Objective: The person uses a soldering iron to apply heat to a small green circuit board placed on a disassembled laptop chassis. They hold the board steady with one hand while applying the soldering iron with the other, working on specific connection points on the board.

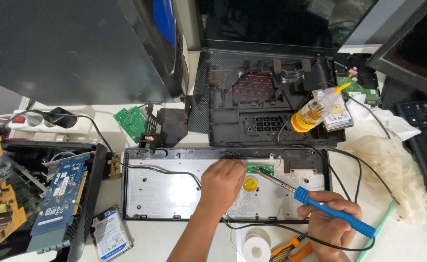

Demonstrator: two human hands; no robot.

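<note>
The right hand (330, 224) is gripping a blue-handled soldering iron (333, 211) in a closed fist at the near right of the scene, and the metal tip is angling up and left onto a small green circuit board (261, 168). That board is sitting near the far edge of an opened keyboard base (165, 194), just above a yellow disc (250, 184). The left hand (221, 183) is resting curled on the base just left of the board, fingertips pressing beside it; whether it is pinching anything cannot be told. A black cable (165, 170) is running across the base from the left. A roll of solder wire (256, 245) and an orange-handled screwdriver (286, 250) are lying near, between the forearms. A flux bottle (315, 111) is lying tilted on the far laptop chassis (266, 126).
</note>
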